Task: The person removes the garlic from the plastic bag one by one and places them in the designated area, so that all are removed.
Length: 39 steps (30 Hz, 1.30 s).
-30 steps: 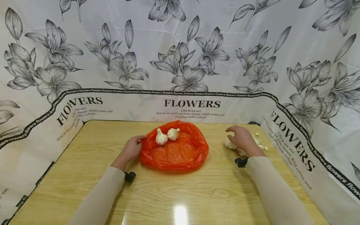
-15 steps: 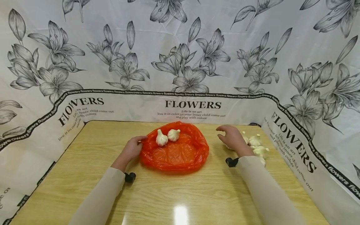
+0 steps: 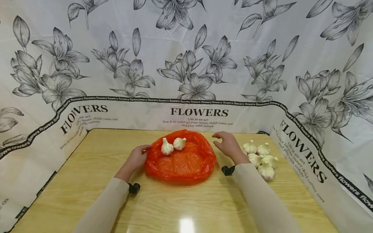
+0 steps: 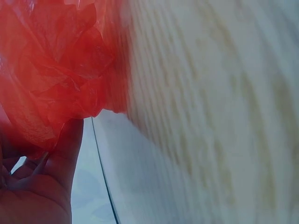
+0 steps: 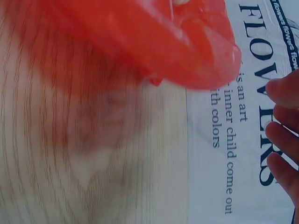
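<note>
A red plastic bag (image 3: 183, 163) lies spread with its mouth up in the middle of the table. Two garlic bulbs, one standing (image 3: 167, 147) and one tilted (image 3: 179, 143), rest inside it towards the back left. My left hand (image 3: 137, 158) pinches the bag's left rim between thumb and fingers, also seen in the left wrist view, where the red film (image 4: 56, 60) hides part of the fingertips. Just off the bag's right rim hovers my right hand (image 3: 228, 145), fingers loosely bent. The right wrist view shows its fingers (image 5: 282, 135) holding nothing, apart from the bag.
On the right of the table several garlic bulbs (image 3: 266, 170) sit in a cluster behind my right forearm. A flower-printed cloth (image 3: 201, 118) stands as a wall along the table's back and sides. Light wood tabletop (image 3: 186, 200) lies in front of the bag.
My right hand has moved left from above the garlic cluster to the bag's right rim, uncovering the bulbs. My left hand stays at the left rim.
</note>
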Each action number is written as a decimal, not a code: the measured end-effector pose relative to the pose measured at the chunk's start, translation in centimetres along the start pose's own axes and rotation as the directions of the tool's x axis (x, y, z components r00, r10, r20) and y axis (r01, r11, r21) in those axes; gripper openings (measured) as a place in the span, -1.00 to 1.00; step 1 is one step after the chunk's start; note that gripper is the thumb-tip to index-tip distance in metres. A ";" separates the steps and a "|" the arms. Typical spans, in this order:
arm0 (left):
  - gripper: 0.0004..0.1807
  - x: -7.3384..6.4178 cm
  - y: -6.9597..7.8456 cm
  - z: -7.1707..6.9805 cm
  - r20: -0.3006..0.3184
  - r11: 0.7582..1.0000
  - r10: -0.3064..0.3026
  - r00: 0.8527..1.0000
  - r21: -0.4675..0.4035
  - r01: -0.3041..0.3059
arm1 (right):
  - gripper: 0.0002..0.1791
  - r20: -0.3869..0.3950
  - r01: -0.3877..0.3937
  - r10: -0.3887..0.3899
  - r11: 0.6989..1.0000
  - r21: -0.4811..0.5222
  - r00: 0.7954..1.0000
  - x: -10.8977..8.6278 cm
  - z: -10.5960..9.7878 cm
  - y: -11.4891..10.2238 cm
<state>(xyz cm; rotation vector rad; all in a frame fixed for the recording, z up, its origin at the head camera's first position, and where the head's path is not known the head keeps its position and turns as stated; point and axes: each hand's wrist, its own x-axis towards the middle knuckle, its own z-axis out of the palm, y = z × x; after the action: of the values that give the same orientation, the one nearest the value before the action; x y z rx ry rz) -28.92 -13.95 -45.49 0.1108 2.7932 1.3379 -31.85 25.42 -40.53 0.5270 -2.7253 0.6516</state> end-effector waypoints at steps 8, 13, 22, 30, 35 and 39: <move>-0.53 -0.1 -0.2 0.1 0.004 1.000 -0.027 1.000 -0.011 0.028 | -0.73 -0.045 -0.002 0.005 0.997 0.072 0.999 0.8 1.7 -1.8; -0.52 -0.1 -0.1 -0.1 0.002 1.000 -0.012 1.000 0.011 0.012 | -0.75 -0.066 -0.009 0.016 0.994 0.106 0.998 1.1 2.7 -2.8; -0.52 -0.1 0.0 -0.2 0.008 0.999 -0.031 0.999 -0.012 0.031 | -0.72 -0.037 -0.069 0.076 0.983 0.169 0.996 1.8 4.0 -4.5; -0.52 0.0 -0.3 -0.1 0.015 1.000 -0.027 1.000 -0.014 0.027 | -0.69 -0.020 -0.099 0.106 0.968 0.231 0.994 2.6 5.3 -5.3; -0.52 0.0 -0.3 -0.1 0.011 0.999 -0.030 0.999 -0.029 0.030 | -0.65 0.013 -0.155 0.158 0.943 0.295 0.987 3.0 6.0 -6.0; -0.53 0.1 -0.3 -0.1 0.004 0.999 -0.023 1.000 -0.029 0.023 | -0.63 0.037 -0.184 0.183 0.917 0.353 0.982 3.3 6.3 -6.5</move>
<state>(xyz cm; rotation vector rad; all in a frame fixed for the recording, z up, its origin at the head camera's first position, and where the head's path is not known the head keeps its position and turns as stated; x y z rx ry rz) -29.02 -14.20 -45.73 0.0798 2.7621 1.3709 -33.32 16.05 -42.33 0.3489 -2.6904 1.2076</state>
